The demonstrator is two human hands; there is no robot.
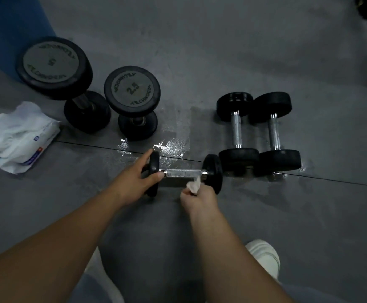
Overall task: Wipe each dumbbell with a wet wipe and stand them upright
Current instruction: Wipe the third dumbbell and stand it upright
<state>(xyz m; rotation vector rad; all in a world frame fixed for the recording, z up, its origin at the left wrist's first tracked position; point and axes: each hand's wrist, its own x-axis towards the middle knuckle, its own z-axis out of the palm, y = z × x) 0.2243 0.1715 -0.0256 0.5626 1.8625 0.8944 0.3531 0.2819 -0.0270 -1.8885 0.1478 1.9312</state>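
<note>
Head view: dumbbell (184, 172) lies crosswise on the wet floor (265, 215). Left hand (139, 178): fingers curled round its left plate. Right hand (200, 197): fingers clamped on a crumpled wipe (193, 185) at the handle's right end. Upright behind, left: 5 dumbbell (54, 66), 2.5 dumbbell (132, 90).

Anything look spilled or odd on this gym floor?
Yes: a wet, shiny patch spreads over the floor just beyond the held dumbbell, and wipes bulge loosely from the open packet at left.

Wipes pack (18, 136) far left on floor (200, 51); upright dumbbell pair (132, 90) just right; lone dumbbell (186, 172) lying nearest, centre; lying pair (237, 127) behind-right, side by side.
</note>
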